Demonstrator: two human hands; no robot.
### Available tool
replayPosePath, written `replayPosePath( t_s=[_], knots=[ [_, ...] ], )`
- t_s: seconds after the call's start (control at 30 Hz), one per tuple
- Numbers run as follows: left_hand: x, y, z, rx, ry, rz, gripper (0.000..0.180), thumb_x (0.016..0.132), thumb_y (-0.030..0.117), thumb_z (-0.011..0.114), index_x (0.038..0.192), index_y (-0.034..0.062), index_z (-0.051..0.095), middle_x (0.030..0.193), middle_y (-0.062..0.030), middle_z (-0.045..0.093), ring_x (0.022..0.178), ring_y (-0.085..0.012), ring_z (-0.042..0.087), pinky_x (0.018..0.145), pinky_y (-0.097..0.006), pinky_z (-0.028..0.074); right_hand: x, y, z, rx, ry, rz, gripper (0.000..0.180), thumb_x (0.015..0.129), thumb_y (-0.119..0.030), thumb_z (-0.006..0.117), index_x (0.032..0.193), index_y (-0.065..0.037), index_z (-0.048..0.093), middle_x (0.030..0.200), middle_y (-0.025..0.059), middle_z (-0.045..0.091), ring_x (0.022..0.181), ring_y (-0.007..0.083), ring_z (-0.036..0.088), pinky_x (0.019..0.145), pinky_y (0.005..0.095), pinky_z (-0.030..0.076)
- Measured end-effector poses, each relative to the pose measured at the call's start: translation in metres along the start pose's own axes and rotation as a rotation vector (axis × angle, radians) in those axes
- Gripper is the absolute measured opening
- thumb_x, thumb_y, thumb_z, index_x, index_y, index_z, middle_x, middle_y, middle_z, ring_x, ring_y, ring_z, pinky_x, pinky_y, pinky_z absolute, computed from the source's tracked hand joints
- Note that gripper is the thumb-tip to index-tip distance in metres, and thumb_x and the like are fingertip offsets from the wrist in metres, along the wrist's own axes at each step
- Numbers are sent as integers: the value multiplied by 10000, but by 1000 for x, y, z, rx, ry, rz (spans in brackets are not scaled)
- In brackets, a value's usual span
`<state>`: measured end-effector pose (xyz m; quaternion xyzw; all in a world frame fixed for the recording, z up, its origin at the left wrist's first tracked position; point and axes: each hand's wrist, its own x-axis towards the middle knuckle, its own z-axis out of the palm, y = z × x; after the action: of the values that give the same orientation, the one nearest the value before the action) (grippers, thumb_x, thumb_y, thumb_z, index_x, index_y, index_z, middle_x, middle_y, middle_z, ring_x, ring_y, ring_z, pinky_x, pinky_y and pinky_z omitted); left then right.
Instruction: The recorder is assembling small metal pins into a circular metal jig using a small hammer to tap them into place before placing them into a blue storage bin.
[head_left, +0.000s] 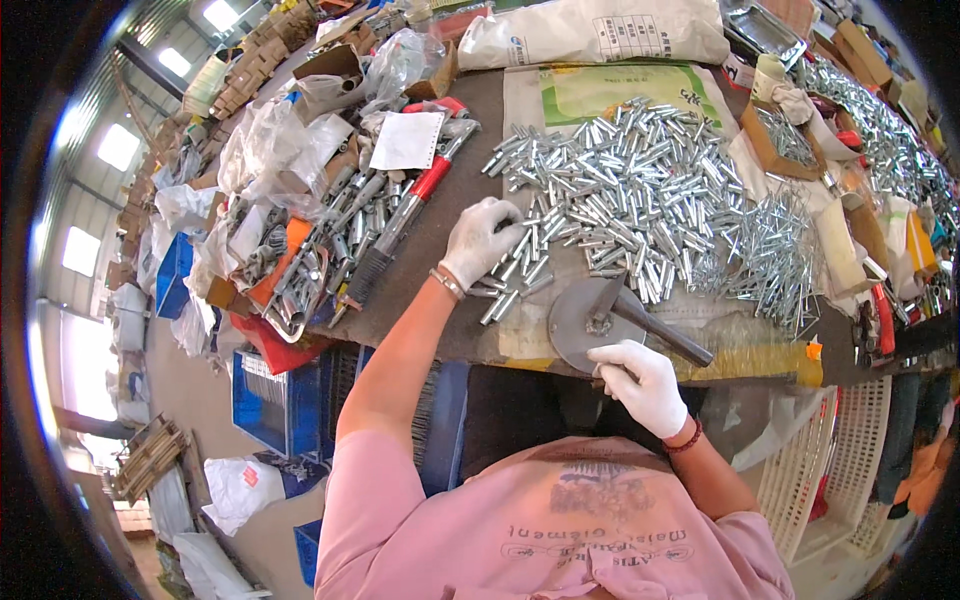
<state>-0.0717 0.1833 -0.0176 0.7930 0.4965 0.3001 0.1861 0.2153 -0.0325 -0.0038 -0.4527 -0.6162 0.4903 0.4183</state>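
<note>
Curling left hand [483, 240], right hand [642, 386] at disc [568, 327]

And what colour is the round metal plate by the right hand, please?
Grey; the round metal plate shows best in the head view.

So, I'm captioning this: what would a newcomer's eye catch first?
Probably the big heap of shiny metal tubes, across the middle of the bench. Then the white-gloved left hand at its left edge, and the white-gloved right hand by a round grey plate near the front.
</note>
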Motion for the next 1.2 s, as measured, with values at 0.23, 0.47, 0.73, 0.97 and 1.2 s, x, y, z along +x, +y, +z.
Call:
replayPosePath(
  t_s=[0.23,0.47,0.73,0.97,1.2],
  knots=[
    [-30,26,-8,-4,-65,70,158,887,128,755,1019,42,755,993,-154,727,991,-359,701,899,-450,548,-1,-5,3,28,7,50,224,979,24,676,1178,-12,772,934,92,729,722,151,698,697,291,561],
    [-28,30,-14,22,-74,150,139,887,126,760,998,41,762,979,-157,722,989,-357,705,908,-442,550,3,-2,1,-23,10,-21,234,984,62,621,1169,17,757,945,68,721,706,107,673,648,266,543],
    [36,11,-20,-20,27,7,190,925,226,759,936,38,787,946,-166,746,917,-368,735,815,-442,574,0,3,2,-110,27,-67,202,965,-24,714,1155,-36,780,954,141,750,840,274,733,800,354,584],
    [156,-56,5,-234,62,57,387,954,315,735,1221,40,789,1194,-195,755,1159,-357,709,1021,-421,541,1,-1,-1,-88,-13,-11,197,960,-32,729,1146,-45,791,964,148,762,867,293,756,791,354,590],
    [208,-75,30,93,-118,66,375,931,468,726,1065,145,861,1169,-131,788,1130,-350,717,1016,-461,548,7,-4,-7,-110,-50,-20,212,962,-66,735,1166,-65,791,989,136,758,904,317,757,802,370,592]
  ],
)
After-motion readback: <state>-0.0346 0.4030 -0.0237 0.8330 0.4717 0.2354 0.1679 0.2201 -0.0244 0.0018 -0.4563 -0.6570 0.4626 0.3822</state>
